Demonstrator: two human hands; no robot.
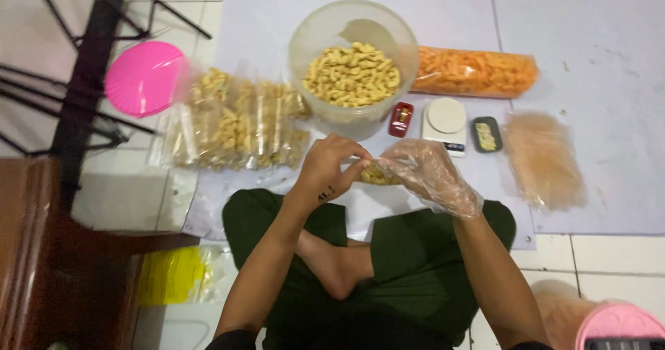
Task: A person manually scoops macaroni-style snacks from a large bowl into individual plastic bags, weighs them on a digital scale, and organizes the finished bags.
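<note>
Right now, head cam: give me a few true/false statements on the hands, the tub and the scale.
1. The right hand wears a clear plastic glove. True.
2. The left hand is gloved too. False: it is bare.
3. Both hands hold a small snack bag. True.
4. The clear tub is empty. False: it holds yellow snacks.
5. The pink lid covers the tub. False: it lies apart, on the left.
6. The white scale has nothing on it. True.

Bare left hand with small wrist tattoo, right hand in clear plastic glove, dark green trousers.
</note>
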